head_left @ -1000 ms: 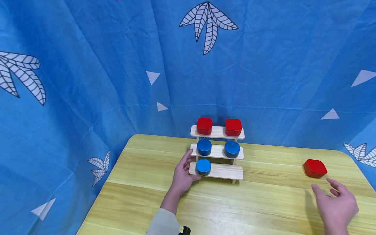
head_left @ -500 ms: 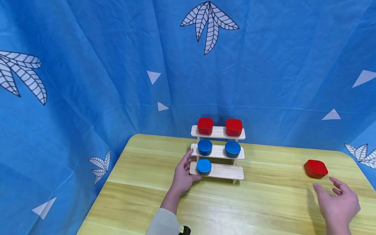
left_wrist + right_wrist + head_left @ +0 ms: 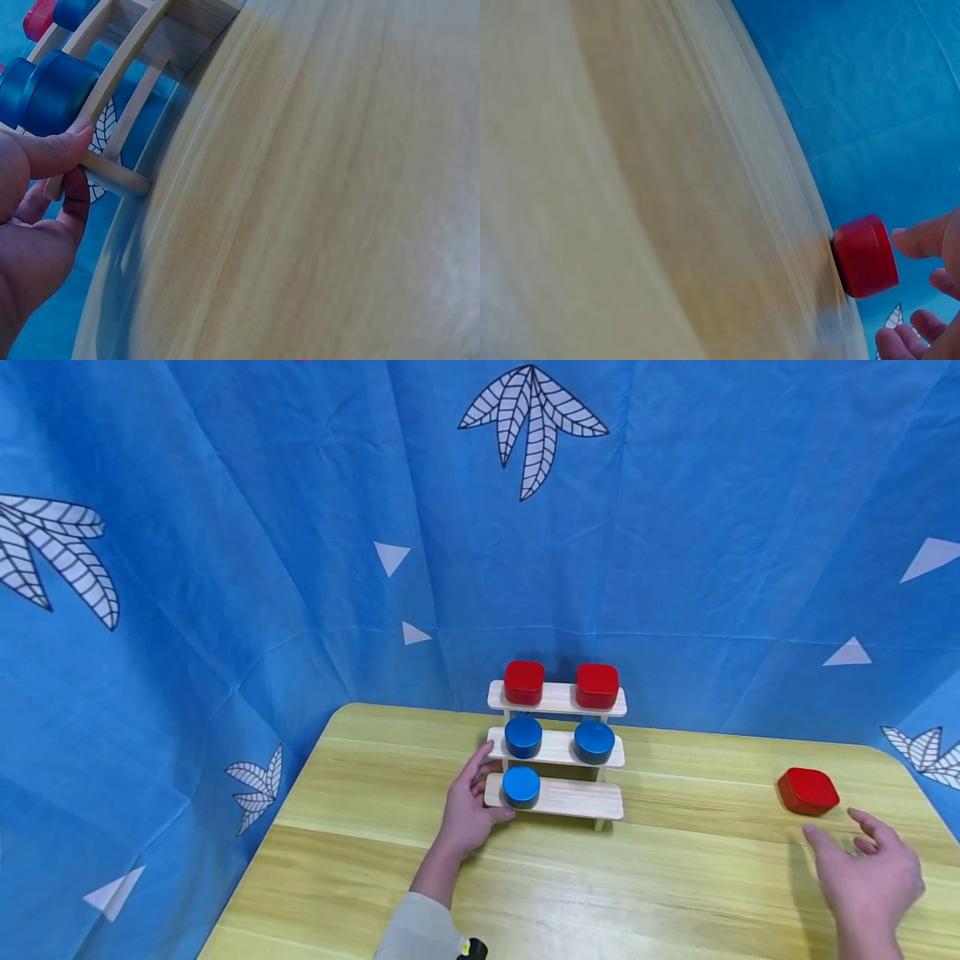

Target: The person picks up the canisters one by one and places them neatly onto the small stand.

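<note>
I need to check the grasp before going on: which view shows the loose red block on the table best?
The right wrist view: the red block fills the frame close up, with the right hand's fingers just short of it. The head view shows the red block small, beyond the right hand. The left wrist view misses it.

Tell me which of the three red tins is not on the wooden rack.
The red tin lying alone on the table, just before the right hand; the other two stand on the rack's top shelf.

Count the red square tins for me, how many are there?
3. Two sit on the top step of the wooden rack: the left tin and the right tin. The third tin lies on the table by the right hand. None seems hidden.
</note>
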### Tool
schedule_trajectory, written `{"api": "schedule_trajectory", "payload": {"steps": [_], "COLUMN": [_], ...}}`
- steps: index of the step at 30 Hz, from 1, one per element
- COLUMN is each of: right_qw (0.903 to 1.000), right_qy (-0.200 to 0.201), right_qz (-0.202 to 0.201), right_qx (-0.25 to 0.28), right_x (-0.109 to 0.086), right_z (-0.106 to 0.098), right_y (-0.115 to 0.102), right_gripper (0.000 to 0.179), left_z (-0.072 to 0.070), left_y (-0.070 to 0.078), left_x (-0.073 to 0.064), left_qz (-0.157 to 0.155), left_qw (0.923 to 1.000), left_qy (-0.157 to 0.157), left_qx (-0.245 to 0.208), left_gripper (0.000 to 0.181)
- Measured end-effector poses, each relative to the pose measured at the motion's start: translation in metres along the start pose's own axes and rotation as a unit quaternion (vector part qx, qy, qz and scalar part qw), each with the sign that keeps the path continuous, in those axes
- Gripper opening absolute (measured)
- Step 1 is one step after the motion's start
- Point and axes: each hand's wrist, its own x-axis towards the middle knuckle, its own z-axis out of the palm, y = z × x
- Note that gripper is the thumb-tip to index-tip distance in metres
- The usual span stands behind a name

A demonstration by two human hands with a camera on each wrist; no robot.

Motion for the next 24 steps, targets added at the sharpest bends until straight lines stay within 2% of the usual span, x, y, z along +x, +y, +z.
{"api": "schedule_trajectory", "payload": {"steps": [6,16,24], "right_qw": [0.9998,0.9999,0.9997], "right_qy": [-0.006,-0.012,-0.016], "right_qz": [0.003,0.008,0.002], "right_qx": [-0.017,-0.003,-0.018], "right_x": [0.003,0.006,0.013], "right_z": [0.001,0.002,0.003], "right_y": [-0.004,-0.008,-0.013], "right_gripper": [0.076,0.079,0.078], "left_z": [0.0,0.0,0.0], "left_y": [-0.001,0.0,0.0], "left_x": [0.0,0.0,0.0], "left_qz": [-0.001,0.003,0.004], "left_qw": [1.0,1.0,1.0], "left_qy": [0.003,-0.001,-0.001], "left_qx": [0.002,-0.002,-0.008], "left_gripper": [0.112,0.114,0.114]}}
